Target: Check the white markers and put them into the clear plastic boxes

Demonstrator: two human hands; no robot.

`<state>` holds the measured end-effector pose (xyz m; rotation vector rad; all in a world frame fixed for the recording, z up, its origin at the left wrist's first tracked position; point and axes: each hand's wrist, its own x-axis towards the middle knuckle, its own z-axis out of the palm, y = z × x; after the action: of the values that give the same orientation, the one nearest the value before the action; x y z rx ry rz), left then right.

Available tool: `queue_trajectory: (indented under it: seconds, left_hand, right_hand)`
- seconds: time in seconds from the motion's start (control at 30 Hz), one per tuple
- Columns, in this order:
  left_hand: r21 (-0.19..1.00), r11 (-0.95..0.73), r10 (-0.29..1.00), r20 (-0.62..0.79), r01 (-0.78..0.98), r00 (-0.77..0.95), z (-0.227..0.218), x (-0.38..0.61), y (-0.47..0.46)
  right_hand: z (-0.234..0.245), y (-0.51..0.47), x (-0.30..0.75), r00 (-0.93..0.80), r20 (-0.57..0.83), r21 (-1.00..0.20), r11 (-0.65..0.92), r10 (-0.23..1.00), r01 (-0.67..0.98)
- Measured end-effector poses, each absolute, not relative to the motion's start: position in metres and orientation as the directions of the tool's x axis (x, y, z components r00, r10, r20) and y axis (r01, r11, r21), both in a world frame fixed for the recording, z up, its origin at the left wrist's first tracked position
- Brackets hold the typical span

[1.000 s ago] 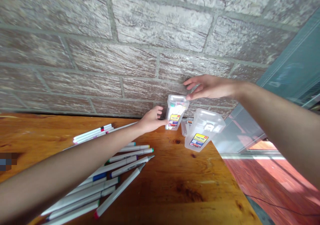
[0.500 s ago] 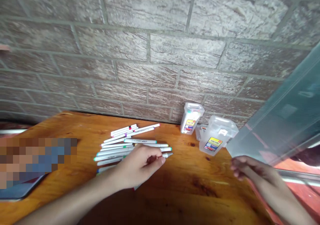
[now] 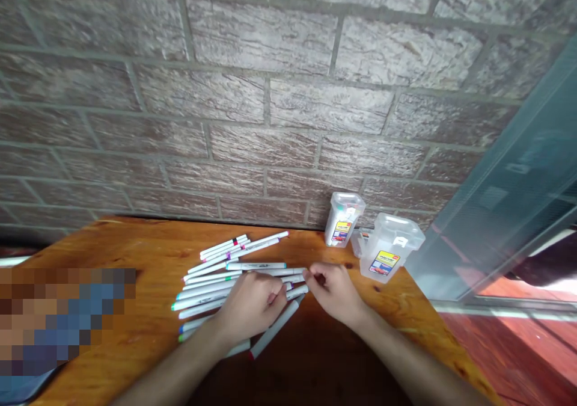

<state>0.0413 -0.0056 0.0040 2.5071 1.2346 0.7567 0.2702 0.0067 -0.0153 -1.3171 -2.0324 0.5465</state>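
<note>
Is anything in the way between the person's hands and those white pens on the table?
Nothing visible. The left hand lies right on the pens, and the right hand is at their right ends. The two clear tubs stand apart from the pens, farther back by the brick wall.

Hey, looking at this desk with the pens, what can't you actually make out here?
Head view, the only one:
Left hand covers the markers beneath it; whether it grips one is unclear.
Right hand hides whatever it touches.
Labels on the small container and large container are too small to read.
A pixelated patch blurs the table's left part.
</note>
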Motion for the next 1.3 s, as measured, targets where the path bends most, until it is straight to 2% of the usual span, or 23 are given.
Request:
queue_trajectory:
  seconds: [0.17,0.3,0.73,0.97,1.13,1.2,1.3]
  left_hand:
    - [0.448,-0.633,0.774,0.345,0.631,0.531,0.002,0.036,-0.004]
    - [0.418,-0.657,0.754,0.379,0.627,0.537,-0.003,0.037,-0.004]
    - [0.395,-0.719,0.695,0.441,0.572,0.568,-0.003,0.044,-0.01]
    - [0.379,-0.732,0.682,0.412,0.566,0.605,-0.001,0.044,-0.01]
    - [0.343,-0.755,0.656,0.416,0.56,0.63,-0.003,0.045,-0.013]
    - [0.328,-0.78,0.626,0.406,0.533,0.666,-0.002,0.047,-0.016]
    - [0.309,-0.808,0.588,0.373,0.501,0.718,-0.001,0.048,-0.021]
  right_hand:
    - [-0.021,-0.009,0.287,-0.32,0.345,-0.589,0.469,0.882,0.658]
    - [-0.014,-0.012,0.292,-0.345,0.383,-0.558,0.513,0.857,0.653]
    - [-0.01,-0.015,0.293,-0.409,0.404,-0.512,0.573,0.818,0.64]
    - [-0.005,-0.014,0.296,-0.411,0.507,-0.408,0.631,0.757,0.66]
    - [0.023,-0.016,0.319,-0.26,0.714,-0.278,0.603,0.65,0.748]
    - [0.039,-0.016,0.337,-0.138,0.824,-0.23,0.547,0.549,0.805]
    - [0.057,-0.013,0.369,0.064,0.939,-0.191,0.357,0.338,0.914]
